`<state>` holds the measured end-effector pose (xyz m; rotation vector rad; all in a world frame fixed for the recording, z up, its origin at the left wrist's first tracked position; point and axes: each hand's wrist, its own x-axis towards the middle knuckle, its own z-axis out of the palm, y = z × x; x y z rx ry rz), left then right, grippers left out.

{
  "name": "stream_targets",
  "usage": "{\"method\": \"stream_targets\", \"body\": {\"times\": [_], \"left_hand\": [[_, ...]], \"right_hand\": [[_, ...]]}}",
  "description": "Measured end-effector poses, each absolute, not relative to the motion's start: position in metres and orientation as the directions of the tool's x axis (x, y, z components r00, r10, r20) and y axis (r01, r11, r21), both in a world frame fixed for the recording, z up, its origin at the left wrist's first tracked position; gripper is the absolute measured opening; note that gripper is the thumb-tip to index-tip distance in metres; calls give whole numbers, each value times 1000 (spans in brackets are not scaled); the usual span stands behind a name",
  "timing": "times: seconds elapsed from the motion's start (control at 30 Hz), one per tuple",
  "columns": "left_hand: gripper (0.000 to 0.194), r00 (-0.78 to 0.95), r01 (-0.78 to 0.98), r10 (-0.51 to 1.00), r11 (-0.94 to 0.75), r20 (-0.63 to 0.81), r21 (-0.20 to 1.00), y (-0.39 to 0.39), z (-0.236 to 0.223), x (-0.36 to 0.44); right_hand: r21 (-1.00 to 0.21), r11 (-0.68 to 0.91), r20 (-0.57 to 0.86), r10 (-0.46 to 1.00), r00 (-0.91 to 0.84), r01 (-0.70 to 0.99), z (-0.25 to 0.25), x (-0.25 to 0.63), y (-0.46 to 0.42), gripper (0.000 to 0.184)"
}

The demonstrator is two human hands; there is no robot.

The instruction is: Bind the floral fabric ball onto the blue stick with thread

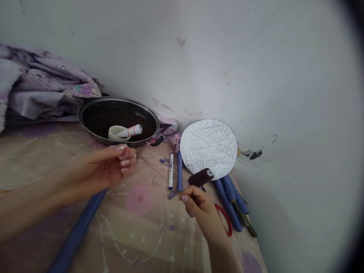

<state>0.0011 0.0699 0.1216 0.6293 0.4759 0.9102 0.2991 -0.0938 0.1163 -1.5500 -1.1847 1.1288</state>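
My left hand (115, 167) is raised over the table in front of the pan, its fingertips curled together. Whatever they hold, if anything, is too fine to make out. To the right, my right hand (197, 203) is closed in a pinch, and the thing between thumb and forefinger is too small to name. Just beyond its knuckles lies a dark purple spool of thread (199, 177). Red-handled scissors (225, 220) rest beside the right wrist, partly hidden. Under my left forearm runs a long blue cloth-wrapped roll (81, 229).
A dark pan (119, 99) holds a small white bowl (113, 132) with a rolled white paper (132, 131). A marker (171, 172), a thin blue roll (179, 174), a round silver foil disc (209, 146) and several blue-wrapped stalks (227, 203) lie near the wall. Bunched floral cloth (42, 87) sits left.
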Motion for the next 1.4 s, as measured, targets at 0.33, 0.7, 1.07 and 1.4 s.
{"method": "stream_targets", "body": {"times": [0.33,0.7,1.07,1.4], "left_hand": [[70,103,-840,874,332,-475,430,76,223,12],[69,345,-797,880,459,-327,392,108,167,-12],[44,391,-567,820,573,-419,592,87,159,-3],[57,766,-84,534,635,-359,768,26,85,12]], "right_hand": [[-986,-67,1,914,406,151,133,348,-121,76],[-982,50,-18,934,356,-181,164,368,-157,42],[-992,124,118,980,157,-24,147,358,-136,61],[-956,-55,-44,998,43,290,104,274,-109,59]]}}
